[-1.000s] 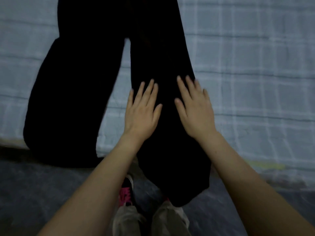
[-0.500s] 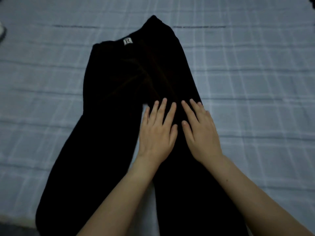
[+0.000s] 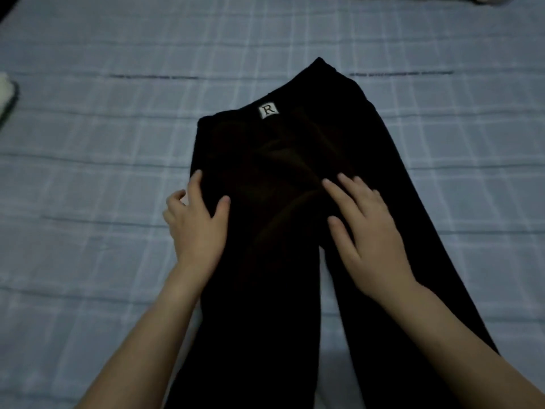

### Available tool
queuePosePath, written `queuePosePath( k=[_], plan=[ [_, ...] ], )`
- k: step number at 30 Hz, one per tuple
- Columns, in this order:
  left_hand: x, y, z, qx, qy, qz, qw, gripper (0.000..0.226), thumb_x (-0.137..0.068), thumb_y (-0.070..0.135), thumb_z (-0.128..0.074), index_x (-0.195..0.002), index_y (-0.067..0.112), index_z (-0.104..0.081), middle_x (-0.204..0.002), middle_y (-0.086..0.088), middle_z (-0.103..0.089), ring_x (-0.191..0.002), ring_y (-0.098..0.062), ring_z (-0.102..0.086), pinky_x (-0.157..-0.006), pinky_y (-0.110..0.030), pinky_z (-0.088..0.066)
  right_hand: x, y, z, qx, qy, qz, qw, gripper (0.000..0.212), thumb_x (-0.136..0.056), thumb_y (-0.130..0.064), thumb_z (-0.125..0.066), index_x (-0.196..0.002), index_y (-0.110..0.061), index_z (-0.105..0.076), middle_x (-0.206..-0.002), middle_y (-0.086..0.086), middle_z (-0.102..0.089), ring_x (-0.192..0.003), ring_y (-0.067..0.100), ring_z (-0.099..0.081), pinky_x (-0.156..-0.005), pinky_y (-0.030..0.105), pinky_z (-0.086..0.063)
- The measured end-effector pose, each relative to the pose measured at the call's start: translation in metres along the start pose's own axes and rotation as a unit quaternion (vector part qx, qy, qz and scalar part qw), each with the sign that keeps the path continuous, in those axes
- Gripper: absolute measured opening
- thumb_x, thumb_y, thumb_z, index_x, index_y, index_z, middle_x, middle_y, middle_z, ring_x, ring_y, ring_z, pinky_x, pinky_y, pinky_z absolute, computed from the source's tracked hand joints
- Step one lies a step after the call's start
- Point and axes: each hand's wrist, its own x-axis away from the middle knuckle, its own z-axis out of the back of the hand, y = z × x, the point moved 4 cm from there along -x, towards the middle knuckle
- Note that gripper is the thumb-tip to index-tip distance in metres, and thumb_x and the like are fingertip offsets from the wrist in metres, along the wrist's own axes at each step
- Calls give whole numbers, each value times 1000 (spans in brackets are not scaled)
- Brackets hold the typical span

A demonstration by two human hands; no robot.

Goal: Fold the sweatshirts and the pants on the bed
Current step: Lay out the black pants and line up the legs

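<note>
Black pants (image 3: 265, 290) lie spread on the blue checked bedsheet (image 3: 88, 143), with the waistband and its white R label (image 3: 268, 110) beyond both hands. The right hand (image 3: 368, 231) presses flat, fingers straight. The left hand (image 3: 194, 228) rests on the outer edge with its outer fingers curled; I cannot tell whether it pinches the cloth.

The pants (image 3: 259, 290) were plain black, with a faint brownish cast in the creases below the waistband. Their small square label (image 3: 268, 110) was white with a dark letter R. The bed (image 3: 88, 172) was pale blue, checked with whitish lines and a few thin darker stripes. At the left edge, an object (image 3: 5, 94) was off-white with a dark green rim.
</note>
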Motion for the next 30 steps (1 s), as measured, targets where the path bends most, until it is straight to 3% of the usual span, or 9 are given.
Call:
queuePosePath(
  k=[3,6,10,14,17,19,22,26,30],
  plan=[
    [-54,-18,-15,65,-77,47,994,69,-93,40,-61,-152,33,-26,-146,-19,-37,-133,-39,-37,-111,-40,-27,-56,-32,-34,0,-39,36,999,51,-102,-37,-38,-153,-30,-34,-159,-1,-32,-151,18,-17,-124,34,-4],
    [-82,-26,-18,167,-122,-11,978,66,-88,27,-70,-147,32,-40,-143,-6,-43,-128,-20,-49,-108,-28,-37,-102,-38,-77,73,-112,37,990,57,-101,-50,-36,-155,-39,-22,-164,0,-21,-152,23,-9,-123,40,-1],
    [-92,-42,-12,320,-203,0,926,62,-88,9,-69,-144,28,-47,-139,3,-55,-126,-10,-55,-108,-33,-44,-118,-30,-119,201,-213,16,956,66,-95,-68,-28,-154,-49,-3,-167,3,-2,-152,32,4,-121,50,4],
    [-136,-20,23,404,-174,-45,897,64,-82,0,-68,-136,31,-52,-140,-2,-57,-126,-12,-55,-108,-31,-44,-123,-43,-121,186,-175,2,967,62,-90,-74,-8,-150,-57,0,-166,6,-3,-151,39,3,-116,61,6],
    [-189,-1,49,346,-174,-96,917,65,-76,2,-71,-129,37,-58,-134,5,-60,-121,-8,-58,-96,-17,-48,-153,-56,-122,143,-145,5,979,60,-89,-76,-4,-146,-61,3,-166,7,-6,-150,43,0,-115,63,4],
    [-201,-9,39,216,-199,-102,950,66,-83,-4,-70,-141,23,-51,-138,1,-55,-123,-9,-53,-91,-6,-44,-166,-54,-128,182,-203,-9,962,58,-93,-72,-10,-148,-59,1,-167,4,-1,-150,42,2,-116,63,2],
    [-188,-38,11,154,-233,-66,958,71,-87,6,-71,-149,21,-40,-147,-4,-47,-129,-11,-47,-107,-19,-37,-165,-43,-133,240,-260,17,935,56,-98,-64,-16,-152,-53,-5,-167,0,2,-151,38,1,-119,60,-3],
    [-191,-51,3,238,-203,-70,947,69,-85,27,-75,-146,36,-43,-143,11,-50,-127,-3,-50,-108,-25,-39,-171,-15,-77,161,-104,119,974,53,-100,-51,-29,-148,-33,-41,-155,7,-39,-138,36,-38,-113,52,-32],
    [-192,-58,-7,188,-167,-103,962,58,-92,27,-67,-146,33,-44,-144,8,-48,-128,-3,-46,-102,-16,-34,-176,84,-13,214,-55,-80,972,42,-100,-53,-34,-142,-54,-38,-161,8,-20,-140,44,-23,-115,57,-23]
  ],
)
